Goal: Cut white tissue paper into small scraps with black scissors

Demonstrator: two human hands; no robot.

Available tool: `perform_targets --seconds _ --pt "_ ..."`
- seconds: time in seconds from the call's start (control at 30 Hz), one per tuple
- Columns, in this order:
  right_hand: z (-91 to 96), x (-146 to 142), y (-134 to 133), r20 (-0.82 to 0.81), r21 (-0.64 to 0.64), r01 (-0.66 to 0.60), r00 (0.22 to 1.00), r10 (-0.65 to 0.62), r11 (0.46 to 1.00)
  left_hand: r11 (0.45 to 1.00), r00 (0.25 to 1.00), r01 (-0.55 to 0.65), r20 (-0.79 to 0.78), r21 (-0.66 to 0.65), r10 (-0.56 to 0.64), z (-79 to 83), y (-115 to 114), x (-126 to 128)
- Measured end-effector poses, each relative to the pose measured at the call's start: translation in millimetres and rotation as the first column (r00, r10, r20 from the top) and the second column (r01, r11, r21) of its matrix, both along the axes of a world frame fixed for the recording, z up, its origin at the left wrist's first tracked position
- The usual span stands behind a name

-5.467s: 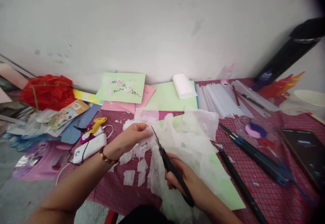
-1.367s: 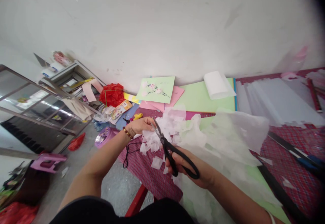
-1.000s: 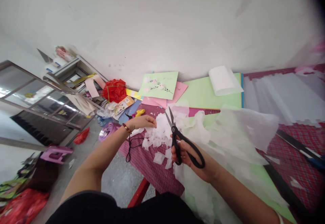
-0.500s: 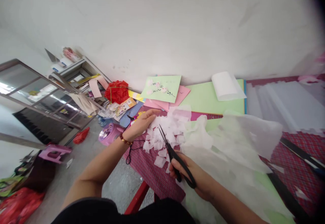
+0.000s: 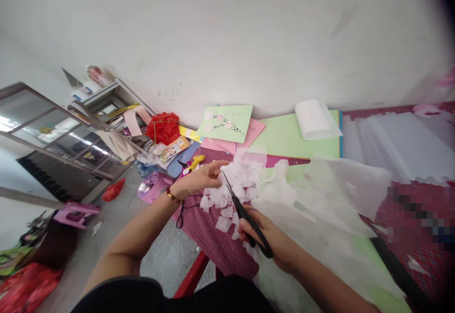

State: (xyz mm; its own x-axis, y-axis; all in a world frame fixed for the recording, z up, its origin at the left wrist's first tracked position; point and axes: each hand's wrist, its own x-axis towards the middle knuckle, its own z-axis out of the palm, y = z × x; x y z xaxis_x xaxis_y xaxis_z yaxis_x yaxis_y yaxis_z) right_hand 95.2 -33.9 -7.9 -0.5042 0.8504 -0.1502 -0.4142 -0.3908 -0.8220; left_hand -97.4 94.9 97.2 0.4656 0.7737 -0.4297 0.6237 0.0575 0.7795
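My right hand (image 5: 272,241) grips black scissors (image 5: 245,216), blades pointing up-left into white tissue paper. My left hand (image 5: 199,179), with a bead bracelet at the wrist, pinches the edge of a bunch of small white tissue pieces (image 5: 232,185) just left of the blade tips. A large crumpled sheet of white tissue (image 5: 320,199) spreads to the right over a light green sheet. Several cut squares lie on the red checked tablecloth (image 5: 209,237) below the hands.
Against the wall lie a green flower card (image 5: 227,122), pink sheets, a large green sheet (image 5: 291,138) and a white paper roll (image 5: 314,119). A yellow glue gun (image 5: 194,163) and red bag (image 5: 164,127) sit left. Shelving and a pink stool (image 5: 76,212) stand on the floor left.
My left hand went from lying flat on the cut pieces to pinching them near the blades. The scissors stay in my right hand, tips shifted slightly up.
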Motion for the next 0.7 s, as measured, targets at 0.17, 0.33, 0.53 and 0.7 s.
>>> perform_targets --seconds 0.17,0.33,0.53,0.7 --pt "0.0 -0.4 1.7 0.032 -0.024 0.004 0.999 -0.003 1.0 0.999 0.997 0.048 -0.061 0.003 -0.047 -0.2 2.4 1.3" --pt "2.2 0.4 3.4 0.073 -0.045 0.023 0.997 -0.02 0.999 0.995 0.989 0.104 -0.101 -0.003 -0.104 -0.6 6.8 0.9" --pt "3.3 -0.1 3.9 0.077 -0.061 0.044 0.996 -0.039 0.997 0.985 0.97 0.169 -0.183 0.044 -0.158 -3.5 11.0 1.0" --pt "1.3 -1.0 4.5 0.094 -0.076 0.047 0.995 -0.04 0.996 0.985 0.965 0.167 -0.211 0.047 -0.153 -7.4 14.9 -1.1"
